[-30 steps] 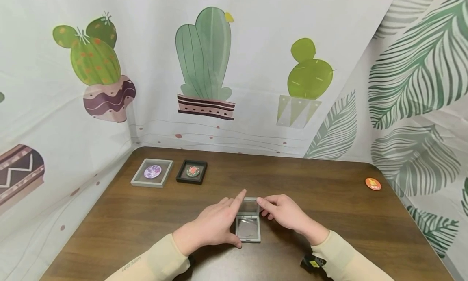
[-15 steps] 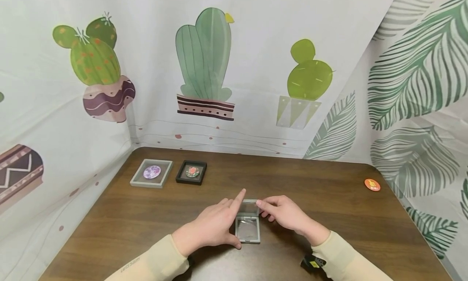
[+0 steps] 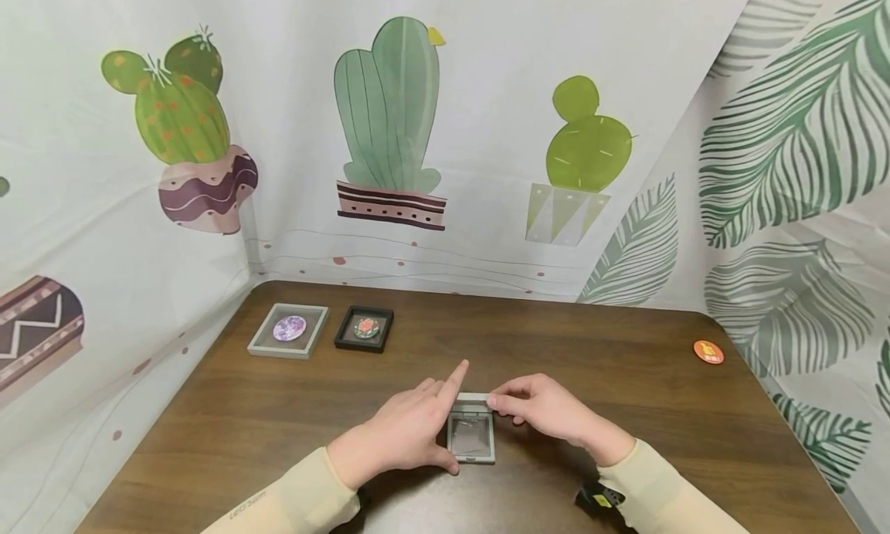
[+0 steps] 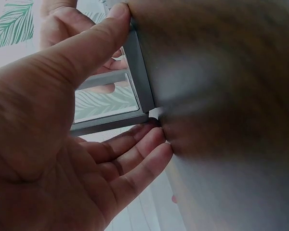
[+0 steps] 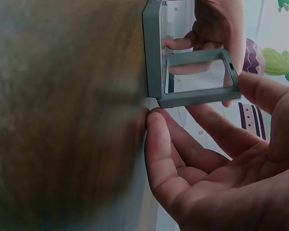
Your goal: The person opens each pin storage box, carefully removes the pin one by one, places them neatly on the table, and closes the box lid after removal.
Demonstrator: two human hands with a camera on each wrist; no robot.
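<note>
A small grey hinged display frame point(image 3: 492, 443) with clear film panes lies in front of me, its lower half flat on the table. Its lid point(image 5: 202, 99) stands up from the hinge, roughly at a right angle to the lower half in the right wrist view. My left hand point(image 3: 406, 426) grips the frame's left side, thumb at the near edge and other fingers by the hinge; the index finger points forward. With my right hand point(image 3: 545, 410) I hold the lid at its right side, thumb point(image 5: 253, 89) on the free edge and fingers behind.
At the back left lie a larger grey frame point(image 3: 253, 342) with a purple round piece point(image 3: 289, 328) and a black frame point(image 3: 341, 335) with a red-and-green round piece point(image 3: 366, 328). An orange badge point(image 3: 709, 352) lies near the table's right edge. Printed curtains point(image 3: 487, 132) hang behind.
The lid has swung from leaning back to nearly upright, moved by my right hand towards me. My left hand has kept its place on the frame.
</note>
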